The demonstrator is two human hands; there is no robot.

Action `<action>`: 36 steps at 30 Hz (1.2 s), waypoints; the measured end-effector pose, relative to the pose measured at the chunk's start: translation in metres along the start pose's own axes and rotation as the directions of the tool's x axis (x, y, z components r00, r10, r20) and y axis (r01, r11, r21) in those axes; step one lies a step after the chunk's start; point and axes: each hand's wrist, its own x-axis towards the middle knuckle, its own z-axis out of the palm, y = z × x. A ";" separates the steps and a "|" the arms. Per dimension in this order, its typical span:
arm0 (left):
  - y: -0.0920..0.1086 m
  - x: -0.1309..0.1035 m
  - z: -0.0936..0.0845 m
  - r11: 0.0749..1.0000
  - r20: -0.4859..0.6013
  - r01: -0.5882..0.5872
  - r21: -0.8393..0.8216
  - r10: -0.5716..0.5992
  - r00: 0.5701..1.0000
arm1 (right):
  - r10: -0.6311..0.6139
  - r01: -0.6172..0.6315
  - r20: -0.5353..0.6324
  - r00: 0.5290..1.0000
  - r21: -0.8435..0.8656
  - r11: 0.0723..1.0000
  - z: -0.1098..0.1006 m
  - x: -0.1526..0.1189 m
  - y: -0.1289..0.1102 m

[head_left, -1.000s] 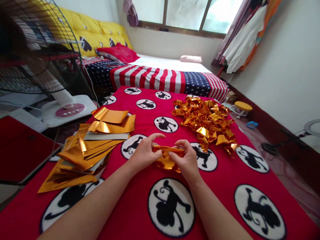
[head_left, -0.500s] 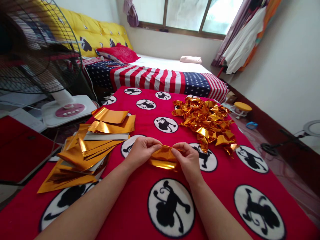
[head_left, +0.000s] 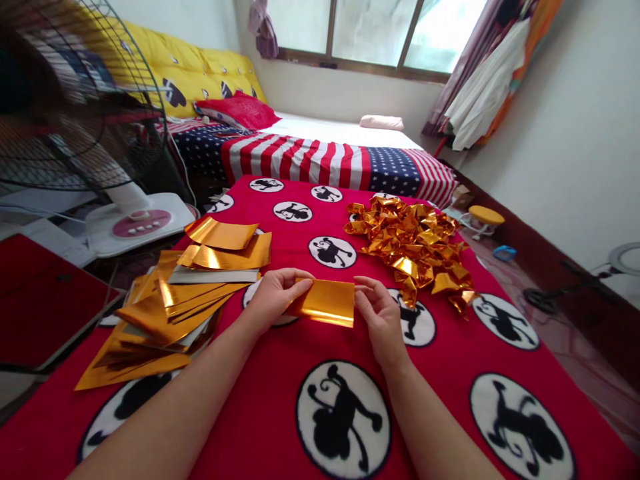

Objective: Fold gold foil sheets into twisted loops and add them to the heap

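A gold foil sheet (head_left: 327, 302), folded into a flat rectangle, is held just above the red cloth. My left hand (head_left: 281, 297) pinches its left end between thumb and fingers. At the right edge of the sheet is my right hand (head_left: 379, 313), thumb and fingertips bent; whether they grip the edge or only touch it is unclear. Loose gold and grey-white sheets (head_left: 185, 310) lie in an untidy stack to the left. Crumpled-looking folded gold pieces (head_left: 415, 240) form a heap at the right.
The table's red cloth (head_left: 260, 413) bears monkey prints in white circles. A fan with a white base (head_left: 140, 223) stands at the left, over a red panel (head_left: 50, 300). Behind the table is a bed (head_left: 320, 160). A yellow stool (head_left: 486, 215) stands at the right.
The gold sheet went from a bent, creased shape to a flat rectangle facing up. My right hand's fingers have shifted from its top edge to its right side and opened a little.
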 end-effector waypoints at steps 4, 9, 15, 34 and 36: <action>0.000 -0.002 0.004 0.997 0.043 -0.069 0.021 0.068 0.997 | 0.030 -0.030 0.012 0.999 0.046 0.998 0.001 -0.003 -0.001; -0.001 -0.002 0.005 0.992 0.108 -0.116 -0.059 0.122 0.987 | 0.016 -0.016 -0.002 1.000 0.085 0.996 -0.001 0.000 0.003; -0.002 -0.002 0.005 0.989 0.074 -0.115 -0.096 0.122 0.990 | -0.069 0.071 -0.061 0.996 0.033 0.997 0.001 0.001 0.003; 0.000 -0.016 0.027 0.977 0.266 0.036 -0.210 0.022 0.964 | -0.475 0.407 -0.108 0.873 -0.375 0.833 0.006 -0.009 -0.005; 0.001 -0.019 0.030 0.931 0.305 0.072 -0.358 0.044 0.951 | -0.525 0.478 0.019 0.851 -0.442 0.759 0.010 -0.012 -0.007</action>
